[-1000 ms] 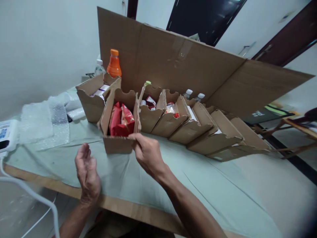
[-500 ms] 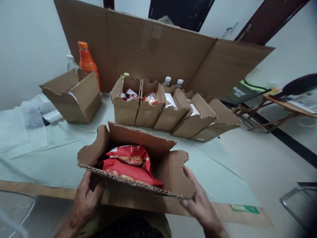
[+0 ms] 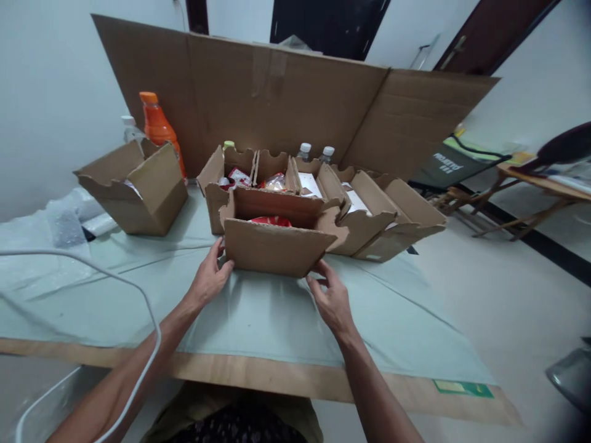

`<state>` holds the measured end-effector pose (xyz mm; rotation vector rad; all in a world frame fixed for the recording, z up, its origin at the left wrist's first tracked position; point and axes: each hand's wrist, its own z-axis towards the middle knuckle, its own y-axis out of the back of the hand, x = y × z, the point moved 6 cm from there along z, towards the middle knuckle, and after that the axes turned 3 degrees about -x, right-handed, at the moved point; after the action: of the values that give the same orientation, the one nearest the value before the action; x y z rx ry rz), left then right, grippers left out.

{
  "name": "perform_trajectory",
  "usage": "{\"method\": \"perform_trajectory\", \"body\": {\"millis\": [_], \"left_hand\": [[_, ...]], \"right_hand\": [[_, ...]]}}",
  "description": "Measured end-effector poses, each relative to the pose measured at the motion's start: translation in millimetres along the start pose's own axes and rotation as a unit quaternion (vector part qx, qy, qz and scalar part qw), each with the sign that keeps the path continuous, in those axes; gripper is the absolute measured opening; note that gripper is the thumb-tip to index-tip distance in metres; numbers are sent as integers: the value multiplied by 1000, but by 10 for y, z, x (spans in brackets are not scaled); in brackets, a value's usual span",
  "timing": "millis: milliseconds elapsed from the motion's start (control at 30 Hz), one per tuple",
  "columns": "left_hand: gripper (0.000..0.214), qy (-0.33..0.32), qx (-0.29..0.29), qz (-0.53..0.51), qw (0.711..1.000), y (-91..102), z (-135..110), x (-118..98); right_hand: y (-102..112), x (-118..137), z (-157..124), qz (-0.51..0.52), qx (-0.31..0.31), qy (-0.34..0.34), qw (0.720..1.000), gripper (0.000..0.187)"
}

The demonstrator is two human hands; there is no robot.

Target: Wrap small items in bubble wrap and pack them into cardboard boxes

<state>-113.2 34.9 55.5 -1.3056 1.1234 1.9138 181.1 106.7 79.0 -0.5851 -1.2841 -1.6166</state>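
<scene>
A cardboard box [image 3: 272, 247] stands on the table, close in front of a row of similar boxes. Inside it, the top of a red packet [image 3: 271, 221] shows; the rest is hidden by the front wall. My left hand [image 3: 213, 275] holds the box at its lower left corner, thumb at the front and fingers round the side. At the lower right corner, my right hand [image 3: 329, 294] has its fingers curled against the box. Behind, the row includes a box with small packets [image 3: 239, 177], a box with a clear-wrapped item [image 3: 276, 182] and boxes with white contents [image 3: 309, 184].
To the left stands another cardboard box [image 3: 154, 200], with an orange bottle [image 3: 159, 126] behind it. Bubble wrap [image 3: 44, 231] lies at the far left. A tall cardboard panel [image 3: 318, 104] closes off the back. A white cable [image 3: 152, 320] crosses my left forearm.
Both hands have carried the box forward, away from my body, down onto the table before the row. The red packets inside now show much less.
</scene>
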Motion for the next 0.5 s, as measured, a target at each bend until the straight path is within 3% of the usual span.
{"method": "perform_trajectory", "body": {"millis": [133, 267, 367, 500], "left_hand": [[50, -25, -34, 94, 995, 450, -427, 202], [33, -82, -127, 268, 951, 1229, -675, 340], [37, -20, -202, 386, 900, 1865, -560, 524], [52, 110, -238, 455, 851, 2543, -304, 740]], "right_hand": [[-35, -271, -408, -77, 43, 8, 996, 41], [-65, -379, -526, -131, 58, 62, 988, 34], [-100, -411, -480, -159, 51, 77, 983, 36], [-128, -434, -441, -192, 43, 101, 975, 39]]}}
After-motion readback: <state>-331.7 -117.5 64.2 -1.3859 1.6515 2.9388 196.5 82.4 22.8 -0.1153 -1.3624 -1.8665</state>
